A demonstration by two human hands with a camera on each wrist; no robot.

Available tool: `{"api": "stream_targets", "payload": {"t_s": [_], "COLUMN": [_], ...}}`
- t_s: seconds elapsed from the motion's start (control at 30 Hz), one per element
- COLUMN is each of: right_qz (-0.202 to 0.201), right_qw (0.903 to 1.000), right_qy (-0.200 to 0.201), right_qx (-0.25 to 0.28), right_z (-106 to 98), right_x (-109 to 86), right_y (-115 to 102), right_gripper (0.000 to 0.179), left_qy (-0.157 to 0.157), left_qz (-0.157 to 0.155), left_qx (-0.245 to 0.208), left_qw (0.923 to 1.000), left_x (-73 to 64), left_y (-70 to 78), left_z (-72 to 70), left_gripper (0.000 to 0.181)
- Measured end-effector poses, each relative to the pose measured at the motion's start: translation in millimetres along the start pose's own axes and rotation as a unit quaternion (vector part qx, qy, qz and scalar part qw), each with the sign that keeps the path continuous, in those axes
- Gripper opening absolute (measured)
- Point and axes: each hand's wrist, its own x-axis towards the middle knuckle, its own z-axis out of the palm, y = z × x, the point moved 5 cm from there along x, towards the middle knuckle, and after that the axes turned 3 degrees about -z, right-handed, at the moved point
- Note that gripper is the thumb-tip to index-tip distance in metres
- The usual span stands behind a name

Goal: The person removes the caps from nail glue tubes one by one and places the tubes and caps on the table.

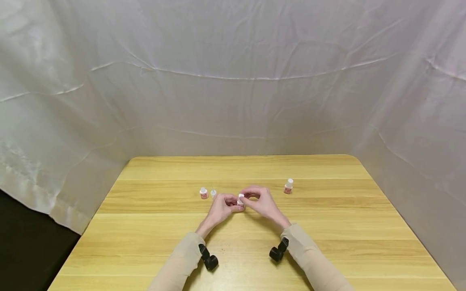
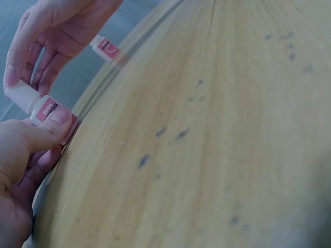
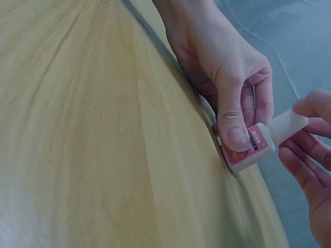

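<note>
A small white glue bottle (image 3: 261, 155) with a pink label stands at the table's middle. My left hand (image 1: 221, 208) grips its body, with the thumb (image 3: 239, 138) across the label. From the other side, my right hand (image 1: 263, 203) pinches the bottle's tall white cap (image 3: 288, 126) between thumb and fingers. In the left wrist view the cap (image 2: 23, 97) sits at the bottle's neck, in line with the body. Just beyond my left hand are a shorter-topped bottle (image 1: 203, 193) with the same pink label and a small whitish piece (image 1: 213, 193).
Another pink-labelled bottle (image 1: 288, 186) with a tall white top stands to the right of my right hand. The wooden table (image 1: 327, 226) has rounded far corners, and grey curtains (image 1: 233, 101) hang behind it and at both sides.
</note>
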Motion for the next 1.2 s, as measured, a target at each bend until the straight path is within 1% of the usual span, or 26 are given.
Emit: {"api": "stream_targets", "payload": {"t_s": [0.03, 0.17, 0.27, 0.33, 0.57, 0.67, 0.73, 0.87, 1.07, 1.2], "right_qz": [0.001, 0.003, 0.006, 0.007, -0.013, -0.017, -0.013, -0.007, 0.012, 0.002], "right_qw": [1.0000, 0.9998, 0.9989, 0.9987, 0.9992, 0.9991, 0.9995, 0.9999, 0.9981, 0.9979], "right_qy": [0.001, 0.018, 0.031, 0.033, 0.011, -0.001, -0.004, 0.003, 0.034, 0.039], "right_qx": [0.003, -0.011, -0.034, -0.038, -0.037, -0.038, -0.028, -0.012, -0.050, -0.052], "right_z": [-0.1, 0.2, 0.2, -0.3, -2.5, -2.5, -2.4, -2.2, -1.2, -0.7], "right_x": [0.2, 1.0, 1.5, 1.9, 1.6, 1.2, 1.1, 1.9, 3.4, 3.7], "right_y": [1.6, 19.4, 31.7, 30.9, 2.6, -3.0, -3.4, 3.7, 27.9, 32.7], "right_gripper": [0.020, 0.021, 0.020, 0.019, 0.016, 0.016, 0.016, 0.017, 0.016, 0.014], "left_qy": [-0.002, -0.014, -0.015, -0.015, -0.019, -0.018, -0.018, -0.014, -0.008, -0.012], "left_qz": [0.002, 0.006, 0.008, 0.007, 0.001, 0.000, 0.000, 0.001, 0.010, 0.008], "left_qx": [-0.001, -0.004, -0.003, -0.002, -0.002, -0.002, -0.001, 0.002, 0.000, 0.002], "left_qw": [1.0000, 0.9999, 0.9999, 0.9999, 0.9998, 0.9998, 0.9998, 0.9999, 0.9999, 0.9999], "left_x": [-1.6, -8.5, -8.9, -8.8, -8.5, -8.3, -8.3, -8.5, -8.4, -8.8], "left_y": [4.9, 23.4, 24.0, 24.0, 23.7, 23.9, 23.9, 23.4, 22.9, 23.8], "left_z": [-1.2, -4.9, -5.3, -5.3, -5.2, -5.5, -5.6, -5.9, -5.9, -5.7], "left_gripper": [0.020, 0.021, 0.021, 0.021, 0.023, 0.022, 0.022, 0.021, 0.021, 0.019]}}
